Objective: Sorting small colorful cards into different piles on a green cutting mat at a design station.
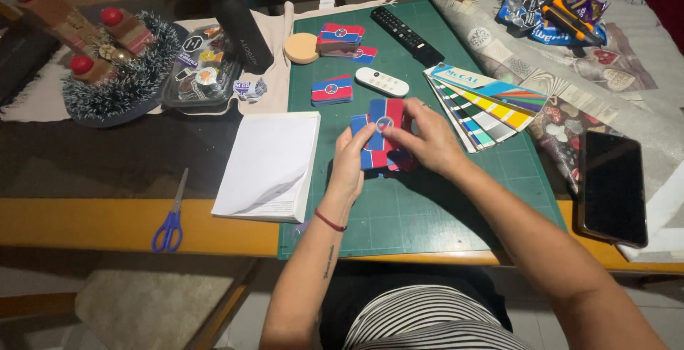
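At the far left of the wooden surface [85, 218] lie blue-handled scissors [171, 216], near the front edge. Behind them sits a tinsel wreath [117, 86] with red-topped wooden candles, and just beside it a clear plastic tray [203, 72] of small packets. A dark metal bottle [239, 22] stands behind the tray. A thick white paper pad [269, 165] rests with its right edge over the green cutting mat [427, 207].

On the mat, toward the back, lie a round tan disc [301, 47], two small piles of red-and-blue cards [340, 38] and [332, 90], a black remote [407, 35] and a small white remote [382, 82].

The left hand [353, 161] is raised over the middle of the mat, its fingers closed around a stack of red-and-blue cards [377, 140] from the left side and below. The right hand [427, 140] grips the same stack from the right, thumb and fingertips pinching its top card. The stack is held upright between both hands, just above the mat, with a few more cards showing beneath it.

Right of the hands, a fanned colour swatch deck [484, 107] lies partly on the mat. Further right, on a patterned cloth [627, 72], rest crinkled snack wrappers [548, 18] with an orange utility knife on top, and a dark phone [613, 186] lies face up near the front edge.
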